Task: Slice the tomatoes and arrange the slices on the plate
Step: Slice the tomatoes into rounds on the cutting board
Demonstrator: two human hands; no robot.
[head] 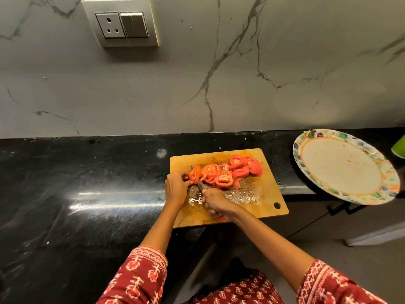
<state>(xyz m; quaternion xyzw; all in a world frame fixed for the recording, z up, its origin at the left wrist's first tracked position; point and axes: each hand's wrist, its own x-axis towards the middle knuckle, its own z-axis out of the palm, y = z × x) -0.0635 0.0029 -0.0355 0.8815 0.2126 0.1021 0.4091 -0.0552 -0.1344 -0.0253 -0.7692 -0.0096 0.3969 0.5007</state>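
A wooden cutting board [265,194] lies on the black counter, wet with juice near its front. Several red tomato slices [228,172] are heaped across its far half. At the left end of the heap my left hand [175,187] pinches the last tomato piece [194,174], standing on edge. My right hand [215,204] grips a knife handle, and the knife blade [199,184] points up-left against that piece. A round plate [341,166] with a coloured patterned rim sits to the right, bare except for a few red smears.
The black counter [87,194] stretches left of the board and its front edge runs under the board's near side. A marble wall with a socket panel [120,23] rises behind. A green object [399,148] shows at the right edge beyond the plate.
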